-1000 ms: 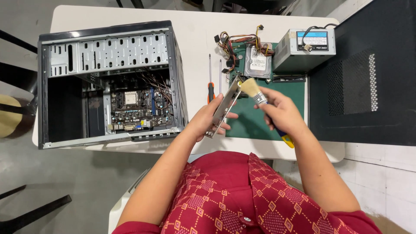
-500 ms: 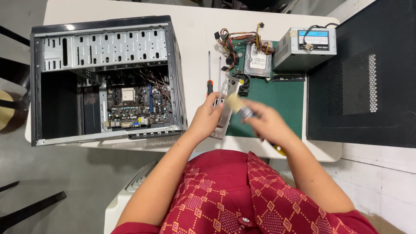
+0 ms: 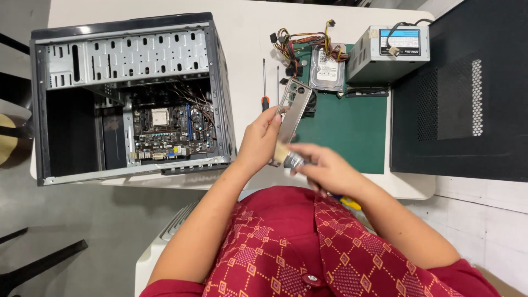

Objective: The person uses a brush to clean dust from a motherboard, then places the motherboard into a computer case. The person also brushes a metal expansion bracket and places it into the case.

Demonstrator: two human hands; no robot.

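On the left I see the open computer case (image 3: 132, 99) lying on the white table (image 3: 242, 33), its green board showing inside. Just right of it, my left hand (image 3: 258, 144) is closed around a long silver metal plate (image 3: 291, 113), held up and tilted over the table edge. A screwdriver (image 3: 264, 82) lies behind it. My right hand (image 3: 324, 169) grips a paintbrush (image 3: 287, 157), bristles touching the plate's low end. Farther right sit a green mat (image 3: 352, 126), a hard drive (image 3: 327, 69) and a grey power box (image 3: 390, 52).

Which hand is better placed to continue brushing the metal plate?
Probably the right hand: it holds the brush against the lower end of the metal plate, while the left hand grips that plate.
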